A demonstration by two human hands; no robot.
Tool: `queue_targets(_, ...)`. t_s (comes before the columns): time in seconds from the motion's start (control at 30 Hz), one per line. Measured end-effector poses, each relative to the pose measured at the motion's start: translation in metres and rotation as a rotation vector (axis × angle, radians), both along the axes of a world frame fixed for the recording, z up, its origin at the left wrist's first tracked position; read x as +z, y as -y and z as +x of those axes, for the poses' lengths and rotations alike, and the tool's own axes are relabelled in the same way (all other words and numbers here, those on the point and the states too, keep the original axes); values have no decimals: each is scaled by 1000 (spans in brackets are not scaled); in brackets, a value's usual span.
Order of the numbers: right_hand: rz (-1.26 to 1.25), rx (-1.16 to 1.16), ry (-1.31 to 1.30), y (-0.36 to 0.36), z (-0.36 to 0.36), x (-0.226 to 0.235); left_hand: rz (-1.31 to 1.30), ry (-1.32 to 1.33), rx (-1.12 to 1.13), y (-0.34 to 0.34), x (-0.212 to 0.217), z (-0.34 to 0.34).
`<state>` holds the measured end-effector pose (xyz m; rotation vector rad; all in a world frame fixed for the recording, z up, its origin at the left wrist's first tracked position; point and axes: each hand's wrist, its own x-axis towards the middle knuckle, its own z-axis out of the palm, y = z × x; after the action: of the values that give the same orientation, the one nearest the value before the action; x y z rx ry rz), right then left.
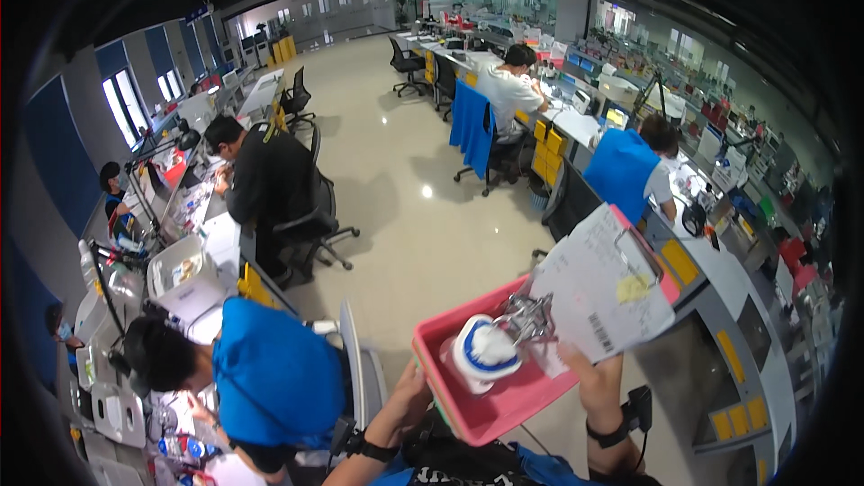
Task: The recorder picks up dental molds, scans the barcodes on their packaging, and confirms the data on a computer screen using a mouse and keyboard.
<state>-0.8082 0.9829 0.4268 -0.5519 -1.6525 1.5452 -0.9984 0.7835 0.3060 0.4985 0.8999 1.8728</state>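
A pink plastic tray is held tilted in front of me. My left hand grips its left side, with the fingers partly hidden under the rim. Inside the tray sits a white dental model with a blue band around its arch. A silver metal articulator lies beside the model. At the tray's right, a pink clipboard carries a white paper form with handwriting and a small yellow note. My right hand is closed at the clipboard's lower edge, thumb side against the paper.
A person in a blue vest sits close at my left by a cluttered bench. Another in black sits farther ahead. Workbenches with yellow drawers line the right, where more people sit. A tiled aisle runs ahead, with office chairs alongside.
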Motion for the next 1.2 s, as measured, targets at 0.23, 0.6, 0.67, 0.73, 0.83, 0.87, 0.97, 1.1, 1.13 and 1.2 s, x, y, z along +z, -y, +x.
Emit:
queue_targets(0.23, 79, 137, -36, -118, -162, -29, 2, 45, 91, -115, -16, -172)
queue_targets(0.6, 585, 181, 376, -317, -459, -71, 25, 13, 448, -212, -13, -420)
queue_targets(0.67, 429, 334, 373, -314, -543, -77, -52, -203, 621, -200, -24, -447)
queue_targets(0.73, 400, 528, 334, -326, -617, -87, -204, -179, 802, -193, -46, -466)
queue_targets(0.83, 345, 775, 301, -340, -692, -101, -119, -3, 1041, -194, -24, -460)
queue_targets(0.87, 40, 800, 408, -342, -711, -107, -132, -28, 1106, -198, -36, -455)
queue_targets(0.97, 246, 1081, 421, -282, -739, -86, -223, -43, 1309, -185, -68, -430)
queue_targets(1.1, 464, 1044, 569, -299, -816, -77, -167, 0, 1451, -212, -43, -440)
queue_targets(1.13, 961, 1352, 32, -310, -849, -114, -208, 6, 1558, -214, -43, -418)
queue_targets(1.2, 840, 1428, 81, -294, -845, -116, -213, 21, 1603, -210, -37, -398)
